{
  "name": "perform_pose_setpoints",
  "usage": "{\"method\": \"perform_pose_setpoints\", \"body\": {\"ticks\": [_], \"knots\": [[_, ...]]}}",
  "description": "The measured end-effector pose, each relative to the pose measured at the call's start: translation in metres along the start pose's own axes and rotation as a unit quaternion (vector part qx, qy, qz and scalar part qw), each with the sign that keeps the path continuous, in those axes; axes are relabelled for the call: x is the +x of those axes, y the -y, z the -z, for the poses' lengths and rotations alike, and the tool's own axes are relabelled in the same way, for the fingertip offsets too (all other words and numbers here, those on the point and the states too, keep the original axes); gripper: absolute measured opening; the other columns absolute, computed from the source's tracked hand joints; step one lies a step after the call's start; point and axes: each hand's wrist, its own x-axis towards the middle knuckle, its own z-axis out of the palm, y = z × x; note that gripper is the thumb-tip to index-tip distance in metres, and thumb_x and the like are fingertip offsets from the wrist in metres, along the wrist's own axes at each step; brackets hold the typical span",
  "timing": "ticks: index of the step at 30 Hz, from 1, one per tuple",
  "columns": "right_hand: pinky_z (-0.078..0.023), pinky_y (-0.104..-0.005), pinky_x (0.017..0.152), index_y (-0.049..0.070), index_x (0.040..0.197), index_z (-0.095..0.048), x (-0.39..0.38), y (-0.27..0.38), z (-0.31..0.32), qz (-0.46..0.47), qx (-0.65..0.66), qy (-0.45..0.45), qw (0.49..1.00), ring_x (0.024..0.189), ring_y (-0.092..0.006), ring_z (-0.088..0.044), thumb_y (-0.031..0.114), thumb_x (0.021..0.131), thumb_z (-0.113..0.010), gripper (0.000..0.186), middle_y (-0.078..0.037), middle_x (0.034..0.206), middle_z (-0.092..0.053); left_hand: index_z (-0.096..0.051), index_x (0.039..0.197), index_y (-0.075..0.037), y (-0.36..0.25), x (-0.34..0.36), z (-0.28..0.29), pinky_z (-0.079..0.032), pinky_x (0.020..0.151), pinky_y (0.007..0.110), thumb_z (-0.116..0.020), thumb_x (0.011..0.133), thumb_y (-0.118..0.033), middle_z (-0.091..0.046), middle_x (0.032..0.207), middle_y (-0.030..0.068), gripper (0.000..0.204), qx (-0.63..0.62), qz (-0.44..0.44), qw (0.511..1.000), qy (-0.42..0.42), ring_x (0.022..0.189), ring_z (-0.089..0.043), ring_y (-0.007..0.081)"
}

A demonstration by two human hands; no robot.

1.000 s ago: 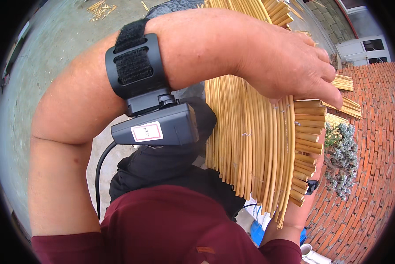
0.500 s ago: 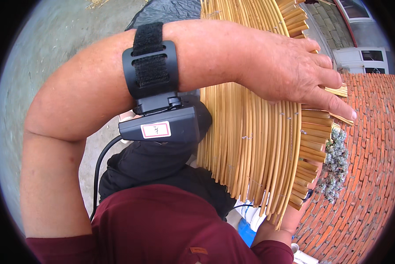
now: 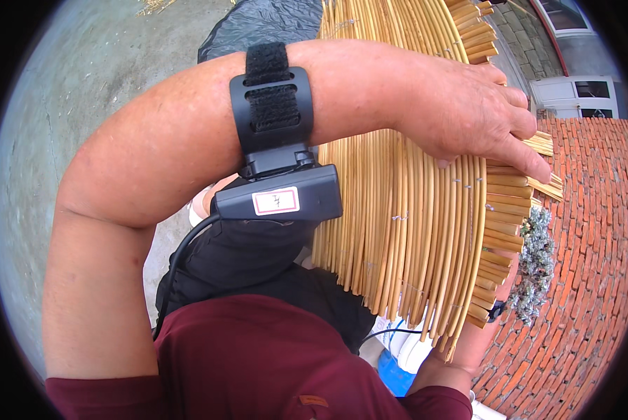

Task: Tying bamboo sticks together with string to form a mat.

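Observation:
My left forearm, wearing a black strapped device (image 3: 275, 196), arches across a curved mat of straw-coloured reeds (image 3: 398, 245) bound with thin ties. My left hand (image 3: 485, 119) lies over the mat's right edge, fingers stretched out and slightly apart, thumb mostly tucked under. Cut reed ends (image 3: 506, 203) stick out below that hand in short rows. My right forearm (image 3: 457, 353) rises behind the lower right of the mat, which hides that hand and its fingers. My dark-trousered leg (image 3: 237, 252) is bent beside the mat.
Black plastic sheeting (image 3: 258, 24) lies at the top. Loose straw (image 3: 153, 5) is on the concrete. At the right are red brickwork (image 3: 587, 238), more reeds (image 3: 545, 183), a silvery plant (image 3: 534, 266) and a white door (image 3: 573, 94). A blue container (image 3: 394, 371) shows below.
My left forearm and hand have shifted lower than a second ago, still across the mat. More black sheeting shows at the top, and the reed mat reaches further up the picture.

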Motion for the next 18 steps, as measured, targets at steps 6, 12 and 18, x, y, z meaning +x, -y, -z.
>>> {"method": "perform_pose_setpoints", "body": {"ticks": [6,12,18], "knots": [[-0.047,-0.0313,0.090,0.001,0.134,-0.045,0.004,0.011,-0.009,-0.004,-0.039,0.006,0.999,0.102,-0.0146,-0.056,0.010,0.085,-0.070,0.055,-0.006,0.119,-0.060,-0.046,0.139,-0.031,-0.002,0.002,0.000,-0.043,0.096,0.044,-0.075,0.071,-0.006,-0.059,0.111,0.0050,0.078,-0.004,-0.001,1.000,-0.004,0.117,-0.054,0.0259],[-0.047,-0.0312,0.090,0.001,0.133,-0.046,0.005,0.020,-0.008,-0.013,-0.054,0.015,0.998,0.102,-0.0144,-0.056,0.010,0.085,-0.070,0.054,-0.006,0.118,-0.060,-0.048,0.135,-0.030,-0.003,0.002,0.004,-0.044,0.097,0.045,-0.075,0.070,-0.005,-0.060,0.111,0.0055,0.075,-0.012,-0.008,1.000,0.001,0.118,-0.054,0.0271],[-0.047,-0.0311,0.090,0.001,0.132,-0.047,0.009,0.035,-0.007,-0.033,-0.056,0.038,0.997,0.102,-0.0142,-0.056,0.010,0.086,-0.070,0.053,-0.006,0.117,-0.061,-0.048,0.136,-0.030,-0.004,-0.001,0.005,-0.044,0.097,0.044,-0.079,0.068,-0.007,-0.061,0.110,0.0034,0.077,-0.020,-0.004,1.000,-0.023,0.117,-0.055,0.0261]]}}
